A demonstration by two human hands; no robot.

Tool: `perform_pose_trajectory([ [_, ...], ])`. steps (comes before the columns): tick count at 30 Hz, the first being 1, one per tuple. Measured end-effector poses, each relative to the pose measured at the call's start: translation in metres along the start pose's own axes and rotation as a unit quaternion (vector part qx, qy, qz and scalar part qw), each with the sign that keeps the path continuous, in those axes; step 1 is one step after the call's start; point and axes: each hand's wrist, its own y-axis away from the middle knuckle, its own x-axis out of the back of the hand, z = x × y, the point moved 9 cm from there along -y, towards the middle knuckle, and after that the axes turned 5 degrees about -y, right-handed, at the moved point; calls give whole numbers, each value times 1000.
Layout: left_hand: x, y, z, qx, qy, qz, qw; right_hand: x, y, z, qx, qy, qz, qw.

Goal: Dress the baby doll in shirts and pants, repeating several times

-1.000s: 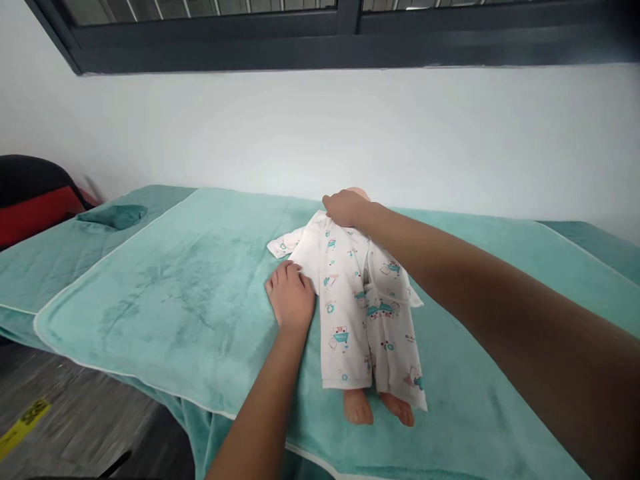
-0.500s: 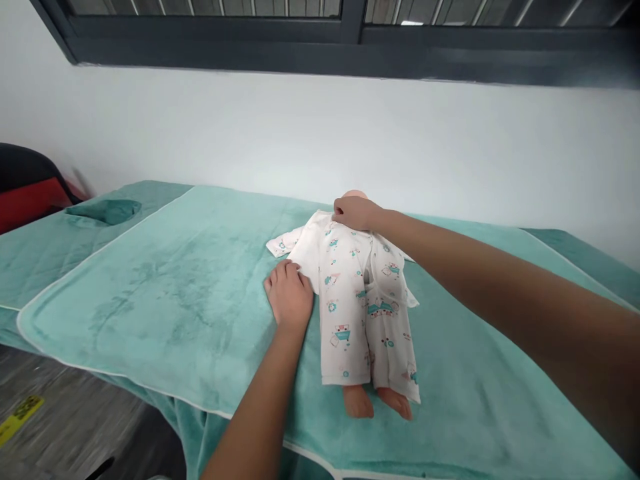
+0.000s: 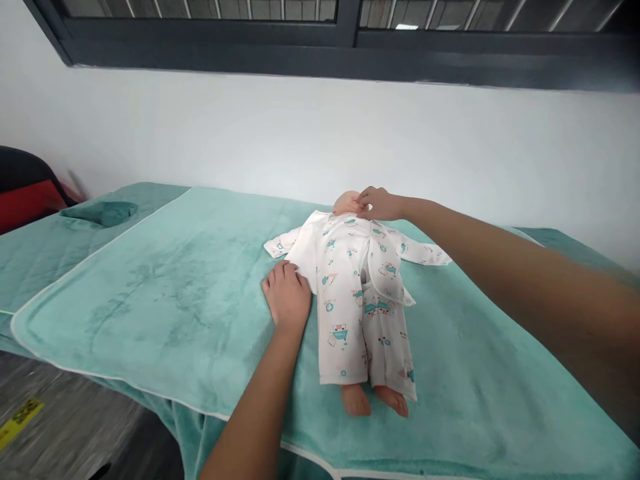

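Observation:
A baby doll (image 3: 346, 202) lies on its back with its head toward the wall and its bare feet (image 3: 356, 400) toward me. It wears a white printed top (image 3: 336, 240) with the sleeves spread to both sides, and matching white trousers (image 3: 342, 347). The top's right front panel lies turned aside, leaving a small gap near the waist. My left hand (image 3: 287, 293) rests palm down on the bed, its fingertips at the top's left edge. At the doll's chin and collar is my right hand (image 3: 379, 203), fingers bent in a pinch; anything between them is hidden.
A teal plush blanket (image 3: 165, 280) with a pale border covers the bed. On the left are a small teal pillow-like piece (image 3: 103, 213) and a black and red chair (image 3: 30, 193). Behind stands a white wall (image 3: 225, 133) beneath a dark window frame (image 3: 200, 50).
My right hand has lifted off the collar and shifted slightly right, uncovering more of the doll's head and its right-side sleeve. My left hand stays in place.

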Motion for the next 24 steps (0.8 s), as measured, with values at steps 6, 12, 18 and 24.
perform_pose_trajectory([
  [6,-1,0,1,-3,-7,-4,1000,-14,13,7,-16,-33,-24,999],
  [12,-3,0,1,-4,-12,-2,1000,-18,15,-6,-16,27,44,999],
  [18,0,-1,1,0,-14,1,1000,-15,-1,-18,-10,26,38,999],
  [24,0,0,1,-1,-11,1,1000,-25,-3,-11,-33,-5,39,999],
])
